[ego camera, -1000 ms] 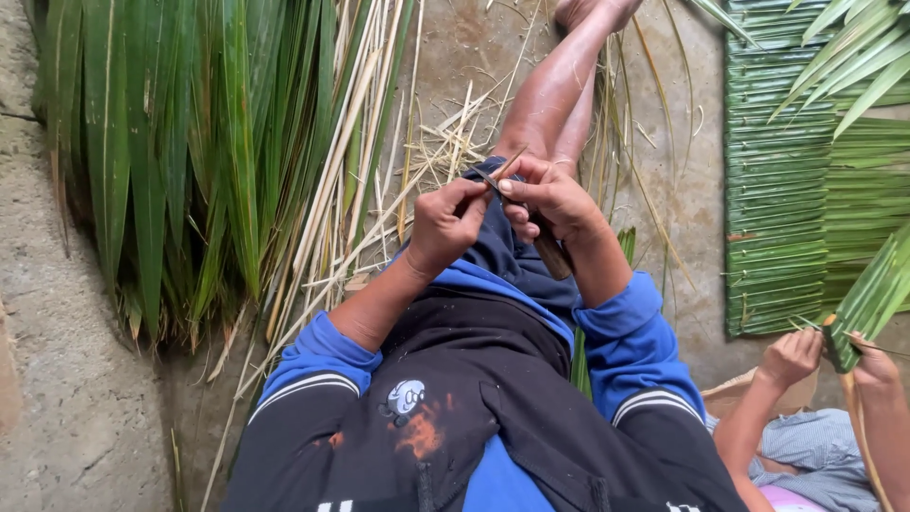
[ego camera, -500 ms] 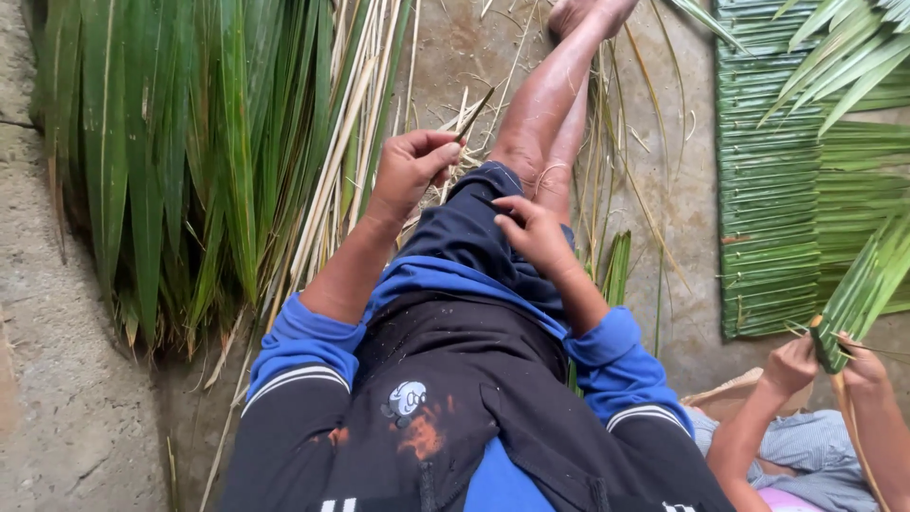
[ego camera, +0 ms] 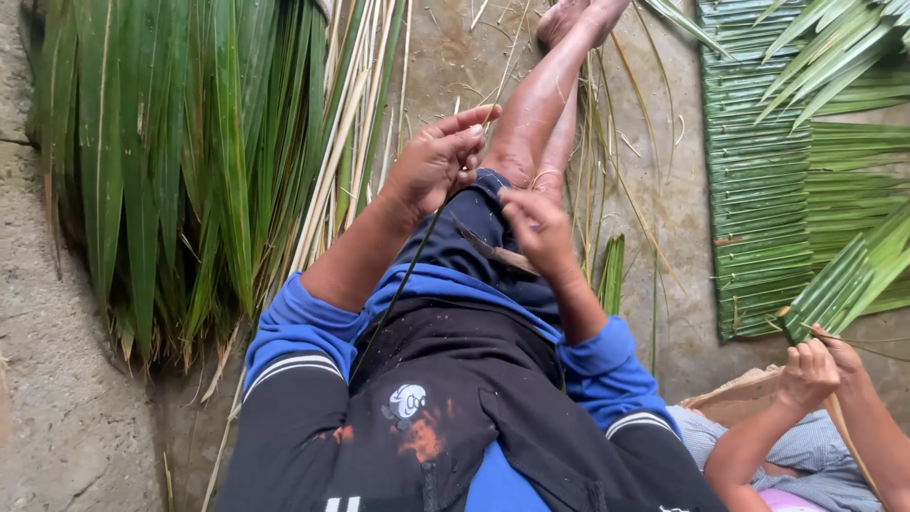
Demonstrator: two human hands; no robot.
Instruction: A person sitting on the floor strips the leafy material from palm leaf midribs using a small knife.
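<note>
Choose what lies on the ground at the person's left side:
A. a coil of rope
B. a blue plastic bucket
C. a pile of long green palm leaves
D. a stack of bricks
C: a pile of long green palm leaves lies beside the left hand.

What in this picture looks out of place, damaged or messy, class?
Loose dry palm ribs and scraps lie scattered at odd angles over the concrete floor beside the person's legs. Otherwise things look orderly: green palm fronds are bundled, and the woven palm mat lies flat. The left hand pinches a thin green strip.
</note>
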